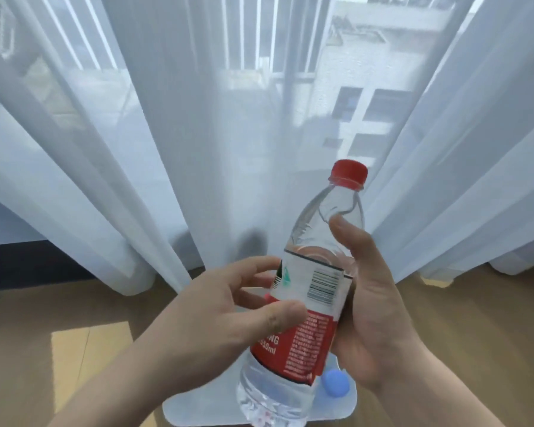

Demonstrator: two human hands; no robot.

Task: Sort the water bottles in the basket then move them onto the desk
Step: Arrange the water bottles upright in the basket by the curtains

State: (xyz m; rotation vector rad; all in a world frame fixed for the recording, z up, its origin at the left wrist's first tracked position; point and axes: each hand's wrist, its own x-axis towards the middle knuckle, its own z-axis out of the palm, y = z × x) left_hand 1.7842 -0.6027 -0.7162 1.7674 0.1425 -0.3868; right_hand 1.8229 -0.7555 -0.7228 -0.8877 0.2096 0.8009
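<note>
A clear water bottle (302, 303) with a red cap and a red-and-white label is held up in front of me, tilted with its cap to the upper right. My right hand (379, 309) grips its right side, thumb on the shoulder above the label. My left hand (222, 318) touches the label's left side with thumb and fingertips, fingers spread. Below the bottle, a pale blue cap (335, 383) of another bottle shows inside a white basket (346, 405), mostly hidden by the bottle and my arms.
Sheer white curtains (198, 134) hang to the floor right ahead, with a window behind them. A wooden floor (74, 349) spreads below, with a sunlit patch at the left. A dark strip runs along the wall at the far left.
</note>
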